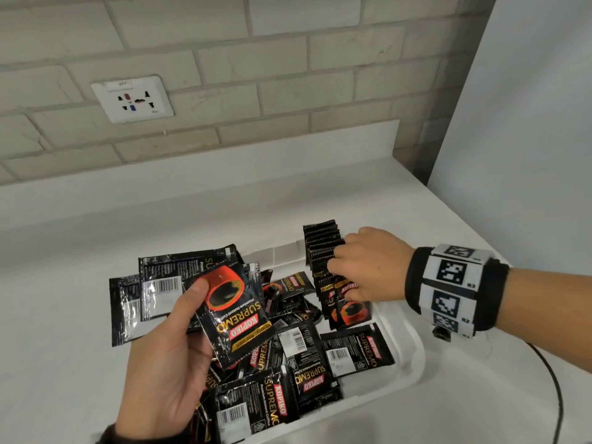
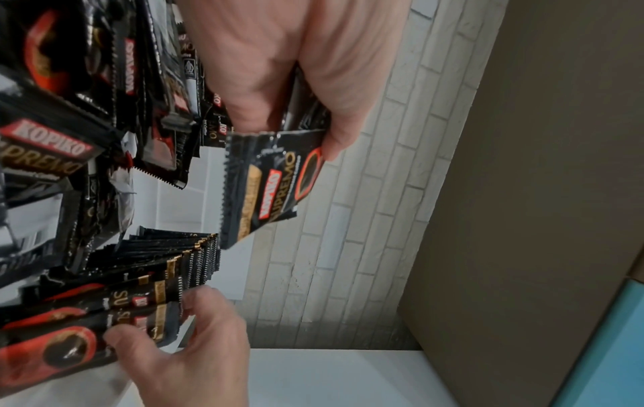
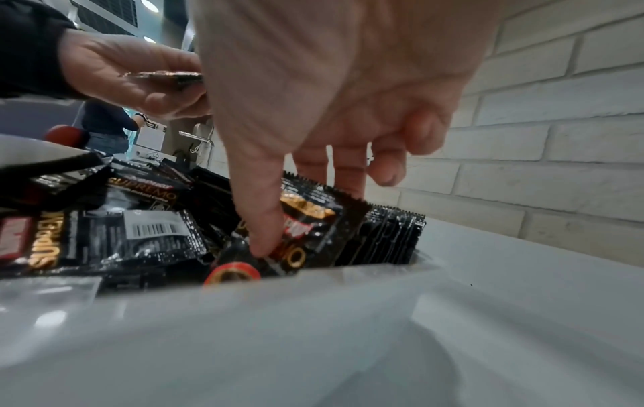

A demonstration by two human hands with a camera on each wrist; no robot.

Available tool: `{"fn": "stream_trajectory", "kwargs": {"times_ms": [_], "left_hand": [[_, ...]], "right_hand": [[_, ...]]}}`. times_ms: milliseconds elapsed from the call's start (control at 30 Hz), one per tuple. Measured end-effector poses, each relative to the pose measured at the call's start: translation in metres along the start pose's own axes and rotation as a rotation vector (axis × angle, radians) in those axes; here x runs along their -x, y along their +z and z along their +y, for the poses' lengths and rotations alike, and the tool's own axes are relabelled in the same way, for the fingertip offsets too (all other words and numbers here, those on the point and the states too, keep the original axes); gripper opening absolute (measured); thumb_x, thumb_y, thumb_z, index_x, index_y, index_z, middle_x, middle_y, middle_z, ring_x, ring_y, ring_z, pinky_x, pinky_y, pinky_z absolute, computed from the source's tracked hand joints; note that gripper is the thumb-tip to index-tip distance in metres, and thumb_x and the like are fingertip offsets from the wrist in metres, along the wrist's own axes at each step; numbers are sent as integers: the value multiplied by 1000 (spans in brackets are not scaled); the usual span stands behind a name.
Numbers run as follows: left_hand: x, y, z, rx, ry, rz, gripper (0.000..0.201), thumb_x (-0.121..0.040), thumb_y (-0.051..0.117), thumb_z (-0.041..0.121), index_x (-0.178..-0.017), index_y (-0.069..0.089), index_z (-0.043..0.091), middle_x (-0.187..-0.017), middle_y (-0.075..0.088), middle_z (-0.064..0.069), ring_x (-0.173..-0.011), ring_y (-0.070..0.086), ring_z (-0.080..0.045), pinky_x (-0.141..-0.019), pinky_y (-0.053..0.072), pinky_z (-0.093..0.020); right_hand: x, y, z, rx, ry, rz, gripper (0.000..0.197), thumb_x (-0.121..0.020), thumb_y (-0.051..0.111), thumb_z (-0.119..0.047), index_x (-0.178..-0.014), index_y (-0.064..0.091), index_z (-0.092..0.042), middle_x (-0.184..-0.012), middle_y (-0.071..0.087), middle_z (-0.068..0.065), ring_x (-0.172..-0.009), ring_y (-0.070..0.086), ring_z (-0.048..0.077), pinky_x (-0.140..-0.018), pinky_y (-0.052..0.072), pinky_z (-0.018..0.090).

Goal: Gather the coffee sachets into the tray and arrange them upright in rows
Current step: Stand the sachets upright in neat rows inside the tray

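While the left hand clamps a fan of sachets under its thumb above the loose sachets in the tray, the right hand pinches the front sachet of the upright row, thumb on its face, fingers behind its top edge.

Held sachet: "KOPIKO" in a red box, "SUPREMO" in gold, "Premium Instant Coffee" in small white print. Loose sachets and upright sachets: the same "KOPIKO SUPREMO" print; backs carry barcodes, digits unreadable. Wristband: coded squares marked "R3" and "R2". Wall socket: label unreadable.
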State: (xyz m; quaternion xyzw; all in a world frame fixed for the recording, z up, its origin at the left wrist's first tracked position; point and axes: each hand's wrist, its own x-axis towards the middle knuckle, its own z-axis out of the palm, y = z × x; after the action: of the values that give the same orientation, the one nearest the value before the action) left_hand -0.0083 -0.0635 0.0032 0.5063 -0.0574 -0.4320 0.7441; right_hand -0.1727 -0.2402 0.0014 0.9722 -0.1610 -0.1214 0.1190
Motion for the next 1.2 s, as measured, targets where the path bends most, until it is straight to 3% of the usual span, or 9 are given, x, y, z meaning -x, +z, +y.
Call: {"fn": "stream_trajectory", "kwargs": {"times_ms": [167,300,500,733,833,933,1033,1133,1200], "left_hand": [[0,6,0,-28,9,-16,22,-66,61,19,-79,66,2,-68,72,-9,-53,67,-15,-56,56,-35],[-2,8,-3,-43,13,-18,28,-66,61,19,-90,60,4,-70,72,-8,-55,67,-16,-60,55,-39],[-2,6,-7,-26,-19,-17,31,-66,62,18,-92,59,3,-71,72,-10,-57,68,-17,-63,54,-42],[1,13,-13,3,-52,-16,14,-81,57,15,-89,58,3,-66,71,-9,-53,67,-15,-59,55,-39],[-1,15,-14,3,-58,2,23,-71,61,17,-89,59,3,-72,72,-12,-60,69,-17,-64,55,-43],[-3,18,-15,6,-62,-7,30,-66,63,19,-90,61,2,-75,73,-13,-65,70,-18,-67,53,-48],[0,22,-15,2,-75,-46,29,-68,61,17,-91,61,0,-75,72,-13,-61,69,-18,-68,53,-47],[3,27,-19,-1,-93,-90,32,-69,60,16,-95,63,-3,-81,72,-17,-65,70,-20,-70,53,-47],[4,30,-23,9,-116,-127,33,-69,59,15,-94,63,-5,-83,72,-20,-65,70,-21,-69,55,-41]], "right_hand": [[-3,0,-2,58,59,29,26,-87,49,-36,-104,53,-17,-97,62,0,-91,55,22,-70,26,30],[-6,3,-6,88,83,4,35,-85,51,-45,-103,54,-15,-94,62,1,-87,56,22,-70,27,32],[-4,4,-5,117,149,21,54,-81,52,-59,-111,49,-14,-101,59,2,-89,55,22,-70,29,33],[8,-8,2,1,281,93,48,-85,49,-53,-115,44,-17,-103,56,1,-91,53,22,-72,30,32],[19,-15,-1,-195,224,133,27,-91,48,-41,-106,52,-19,-100,56,-3,-91,55,17,-80,41,29],[27,-18,-17,-482,92,-32,14,-91,53,-33,-93,60,-21,-81,53,-14,-76,53,3,-73,46,24],[27,-19,-27,-817,113,-34,24,-88,57,-38,-105,60,-22,-69,57,-12,-61,53,0,-62,43,15],[26,-24,-32,-1292,246,31,33,-80,61,-46,-106,52,-27,-85,66,-2,-68,64,12,-63,54,24],[23,-25,-39,-1481,252,6,34,-77,64,-42,-101,49,-25,-84,63,-3,-63,62,6,-59,54,23]]}}
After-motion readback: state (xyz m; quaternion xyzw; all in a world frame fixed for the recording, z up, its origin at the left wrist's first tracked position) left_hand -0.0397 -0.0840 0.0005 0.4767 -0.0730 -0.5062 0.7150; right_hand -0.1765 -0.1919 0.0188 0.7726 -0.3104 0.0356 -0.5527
